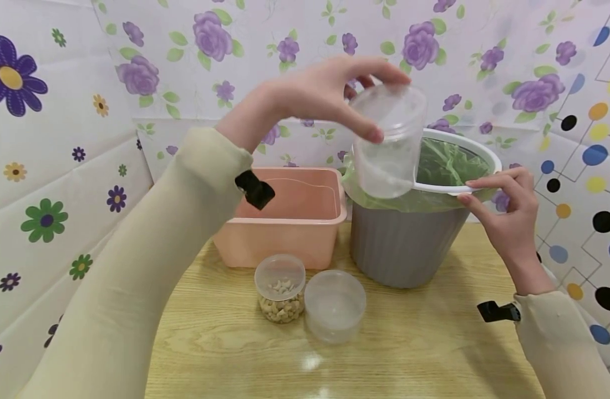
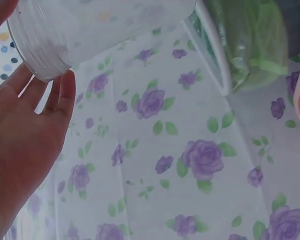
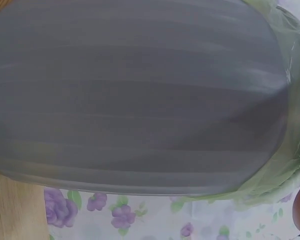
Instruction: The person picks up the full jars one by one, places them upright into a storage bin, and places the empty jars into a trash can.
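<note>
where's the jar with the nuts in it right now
In the head view the nut jar stands on the wooden table, left of centre, touching an empty clear jar and just in front of the pink tub.

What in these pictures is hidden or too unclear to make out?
- Bin contents: head view, the green liner and the clear jar in the left hand cover them.
- Right hand: right wrist view, only a sliver at the edge; the bin's grey wall fills it.
- Left hand's fingertips: left wrist view, cut off by the top edge.
</note>
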Demonstrator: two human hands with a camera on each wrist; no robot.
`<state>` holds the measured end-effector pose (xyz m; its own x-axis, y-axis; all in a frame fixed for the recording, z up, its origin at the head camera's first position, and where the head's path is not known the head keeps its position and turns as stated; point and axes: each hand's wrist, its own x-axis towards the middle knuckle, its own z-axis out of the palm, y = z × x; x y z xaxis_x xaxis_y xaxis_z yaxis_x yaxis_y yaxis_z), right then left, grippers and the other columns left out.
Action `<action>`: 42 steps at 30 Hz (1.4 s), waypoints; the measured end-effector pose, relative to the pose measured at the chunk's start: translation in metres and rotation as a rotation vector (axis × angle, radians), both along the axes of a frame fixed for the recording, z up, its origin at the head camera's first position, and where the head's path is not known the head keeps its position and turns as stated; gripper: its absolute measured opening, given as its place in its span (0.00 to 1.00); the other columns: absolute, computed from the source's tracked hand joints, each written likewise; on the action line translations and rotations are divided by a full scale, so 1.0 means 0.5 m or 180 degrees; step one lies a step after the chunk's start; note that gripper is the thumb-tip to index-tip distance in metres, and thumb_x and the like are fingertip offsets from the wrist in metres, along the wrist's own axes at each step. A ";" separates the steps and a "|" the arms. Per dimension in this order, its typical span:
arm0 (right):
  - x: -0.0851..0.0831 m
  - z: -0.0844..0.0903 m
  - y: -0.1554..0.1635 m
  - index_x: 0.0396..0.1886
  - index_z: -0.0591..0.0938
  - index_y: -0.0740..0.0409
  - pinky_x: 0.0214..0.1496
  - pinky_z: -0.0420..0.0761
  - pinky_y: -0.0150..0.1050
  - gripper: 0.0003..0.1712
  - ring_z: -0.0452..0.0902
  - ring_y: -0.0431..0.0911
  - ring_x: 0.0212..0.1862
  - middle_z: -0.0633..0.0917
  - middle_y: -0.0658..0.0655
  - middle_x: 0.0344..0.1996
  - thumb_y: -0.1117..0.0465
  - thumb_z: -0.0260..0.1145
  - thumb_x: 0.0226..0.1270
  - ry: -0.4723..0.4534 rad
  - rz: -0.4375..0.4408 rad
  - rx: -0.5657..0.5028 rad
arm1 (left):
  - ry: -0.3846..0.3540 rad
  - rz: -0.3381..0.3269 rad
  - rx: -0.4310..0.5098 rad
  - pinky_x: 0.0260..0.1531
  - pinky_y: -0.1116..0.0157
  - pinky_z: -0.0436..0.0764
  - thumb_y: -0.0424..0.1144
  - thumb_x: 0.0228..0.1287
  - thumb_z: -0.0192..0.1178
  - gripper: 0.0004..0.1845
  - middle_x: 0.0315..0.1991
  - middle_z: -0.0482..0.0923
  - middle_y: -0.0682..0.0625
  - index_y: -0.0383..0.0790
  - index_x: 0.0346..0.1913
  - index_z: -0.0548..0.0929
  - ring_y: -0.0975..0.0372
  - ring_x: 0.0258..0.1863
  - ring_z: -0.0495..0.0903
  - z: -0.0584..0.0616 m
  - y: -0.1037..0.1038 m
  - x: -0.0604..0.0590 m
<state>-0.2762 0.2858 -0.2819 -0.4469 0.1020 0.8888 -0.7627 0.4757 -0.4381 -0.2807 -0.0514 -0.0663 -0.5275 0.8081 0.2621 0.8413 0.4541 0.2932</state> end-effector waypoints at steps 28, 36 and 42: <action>-0.002 -0.007 -0.002 0.38 0.86 0.71 0.52 0.57 0.29 0.16 0.65 0.34 0.49 0.76 0.34 0.38 0.66 0.78 0.52 -0.0103 -0.0028 -0.0113 | 0.0198 0.0397 -0.0185 0.62 0.70 0.74 0.40 0.50 0.76 0.49 0.74 0.63 0.57 0.56 0.75 0.62 0.63 0.70 0.66 0.001 0.073 -0.093; 0.000 -0.006 -0.004 0.39 0.86 0.73 0.51 0.57 0.28 0.16 0.65 0.34 0.50 0.76 0.33 0.39 0.66 0.78 0.53 -0.0104 -0.0018 -0.0080 | 0.0433 0.0323 -0.0479 0.64 0.68 0.69 0.45 0.52 0.76 0.50 0.73 0.65 0.55 0.53 0.76 0.60 0.62 0.67 0.67 -0.039 0.091 -0.101; 0.003 -0.006 -0.004 0.40 0.85 0.73 0.50 0.56 0.28 0.16 0.64 0.33 0.50 0.75 0.33 0.39 0.67 0.76 0.54 -0.0124 -0.0044 -0.0036 | 0.0308 0.0247 -0.0789 0.68 0.65 0.66 0.42 0.52 0.76 0.49 0.74 0.64 0.55 0.54 0.76 0.61 0.61 0.69 0.64 -0.066 0.106 -0.108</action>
